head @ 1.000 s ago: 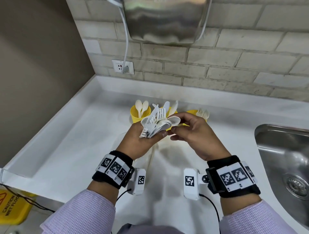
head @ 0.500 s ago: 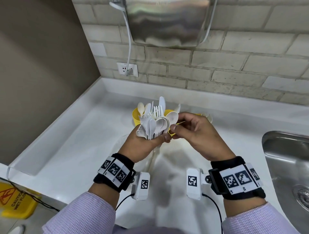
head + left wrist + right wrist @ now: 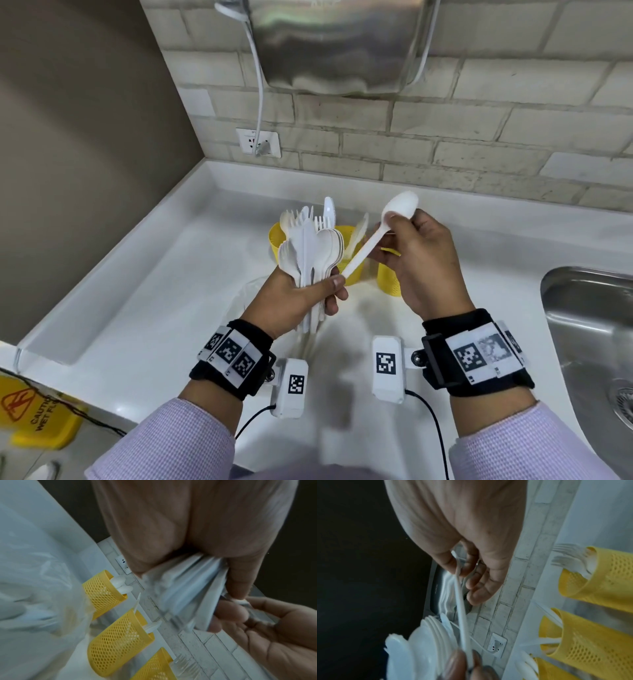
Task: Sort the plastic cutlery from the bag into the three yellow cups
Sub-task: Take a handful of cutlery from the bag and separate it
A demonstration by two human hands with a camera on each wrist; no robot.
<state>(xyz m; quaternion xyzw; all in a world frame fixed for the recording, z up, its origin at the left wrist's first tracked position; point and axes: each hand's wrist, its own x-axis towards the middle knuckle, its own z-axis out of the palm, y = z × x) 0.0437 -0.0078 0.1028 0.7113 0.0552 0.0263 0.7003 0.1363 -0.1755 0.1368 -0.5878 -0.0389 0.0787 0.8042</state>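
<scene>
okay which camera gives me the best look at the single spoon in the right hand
The head view: the whole spoon shows, bowl up, pinched near the bowl by the right hand. The right wrist view shows only its handle edge-on and blurred. In the left wrist view I can't pick it out clearly.

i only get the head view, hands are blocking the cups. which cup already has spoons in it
Observer: The left wrist view shows the spoon cup at the wall-socket end of the row, spoon bowls poking out.
Operator: and the fork one
Observer: The fork cup is at the opposite end, tines showing in the right wrist view.
Operator: is the right hand's spoon free of the bundle
Observer: Not quite. The right hand pinches the spoon near its bowl, while the handle end sits by the left hand's fingertips.
</scene>
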